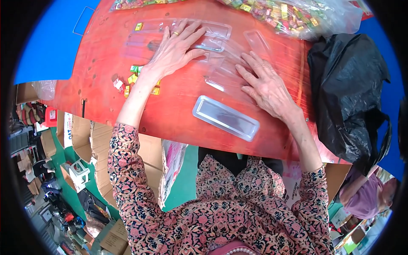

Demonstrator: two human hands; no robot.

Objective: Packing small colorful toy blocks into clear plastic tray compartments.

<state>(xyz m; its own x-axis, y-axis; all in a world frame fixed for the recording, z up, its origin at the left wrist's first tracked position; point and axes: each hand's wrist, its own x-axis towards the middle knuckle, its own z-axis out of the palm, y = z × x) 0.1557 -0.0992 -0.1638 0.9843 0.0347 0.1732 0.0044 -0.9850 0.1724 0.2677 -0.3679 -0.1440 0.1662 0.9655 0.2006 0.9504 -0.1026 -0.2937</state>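
Note:
My left hand [176, 51] lies spread over a group of clear plastic trays [219, 30], its fingers stretched out and holding nothing. Beside them on the right, my right hand [268, 87] rests with its fingers apart at the edge of more see-through trays [229, 70]. How many trays overlap is hard to make out. One long clear tray [225, 118] sits alone nearer to me, at a slant. Small yellow, green and red boxes [132, 79] are scattered by my left wrist. A single yellow box [138, 26] is at the trays' far left end.
Two clear bags of small coloured boxes [289, 17] stand along the far side of the red table [170, 117]. A black plastic bag [348, 93] covers the right side. Cardboard boxes [104, 157] are below the near left edge. Another person [365, 195] is at the lower right.

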